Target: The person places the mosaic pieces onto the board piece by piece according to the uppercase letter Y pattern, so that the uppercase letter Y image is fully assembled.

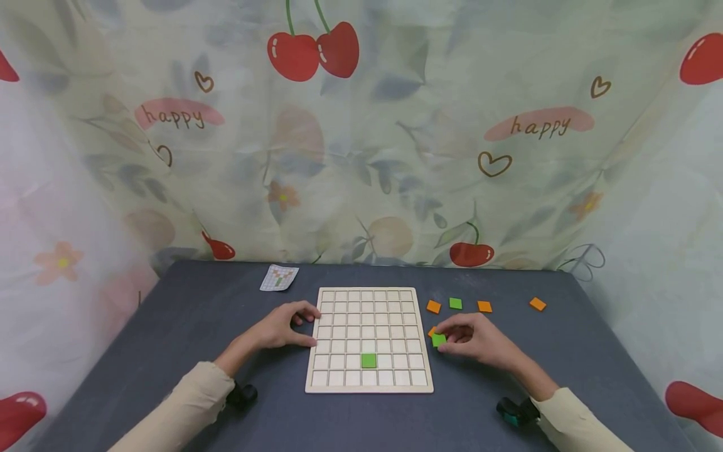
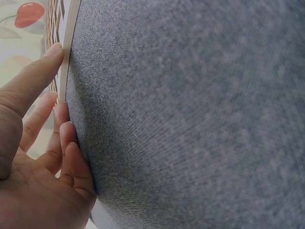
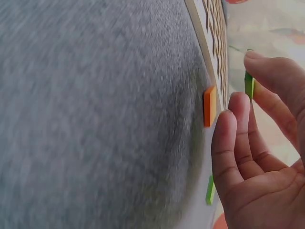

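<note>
Pale wooden board with a square grid is lying flat before me on the dark grey table. Closest to me on it, a green square tile is sitting in the middle column, second row from the near edge. Just beyond the board's right edge, my right hand is pinching a second green square tile between thumb and fingers. My left hand is resting at the left edge, thumb and fingers spread apart and touching the rim. An orange square tile is lying beside the board, partly hidden behind my pinched one. Farther off, three orange tiles and one green are lying apart, while a small printed card is lying at far left. Behind everything, a cherry-patterned curtain is hanging.
</note>
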Tool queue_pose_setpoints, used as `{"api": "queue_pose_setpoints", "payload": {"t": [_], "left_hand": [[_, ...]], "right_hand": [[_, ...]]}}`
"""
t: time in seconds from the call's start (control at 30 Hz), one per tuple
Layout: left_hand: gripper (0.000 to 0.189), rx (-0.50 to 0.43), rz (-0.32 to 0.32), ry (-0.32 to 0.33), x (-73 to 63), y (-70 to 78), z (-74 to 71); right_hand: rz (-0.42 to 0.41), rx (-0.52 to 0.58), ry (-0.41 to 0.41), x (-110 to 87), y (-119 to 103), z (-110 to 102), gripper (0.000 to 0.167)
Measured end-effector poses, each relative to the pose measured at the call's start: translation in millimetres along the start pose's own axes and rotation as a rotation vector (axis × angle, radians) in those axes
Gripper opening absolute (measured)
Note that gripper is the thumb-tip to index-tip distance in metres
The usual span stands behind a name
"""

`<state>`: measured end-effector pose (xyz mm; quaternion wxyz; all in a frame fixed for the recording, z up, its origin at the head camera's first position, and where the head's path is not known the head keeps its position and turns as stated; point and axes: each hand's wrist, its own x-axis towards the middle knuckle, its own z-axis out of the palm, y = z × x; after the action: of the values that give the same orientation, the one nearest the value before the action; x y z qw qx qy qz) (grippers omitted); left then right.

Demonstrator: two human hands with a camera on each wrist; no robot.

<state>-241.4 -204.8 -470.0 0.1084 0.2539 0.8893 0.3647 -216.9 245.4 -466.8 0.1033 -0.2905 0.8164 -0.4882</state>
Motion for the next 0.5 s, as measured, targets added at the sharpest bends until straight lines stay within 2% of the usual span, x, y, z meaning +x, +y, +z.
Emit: {"api": "queue_pose_setpoints", "payload": {"t": [0.5], "left_hand": [[0.046, -0.010, 0.004, 0.001, -1.0, -0.7, 0.3]], "right_hand": [[-0.030, 0.015, -0.044, 22.1, -10, 23, 0.027]]}}
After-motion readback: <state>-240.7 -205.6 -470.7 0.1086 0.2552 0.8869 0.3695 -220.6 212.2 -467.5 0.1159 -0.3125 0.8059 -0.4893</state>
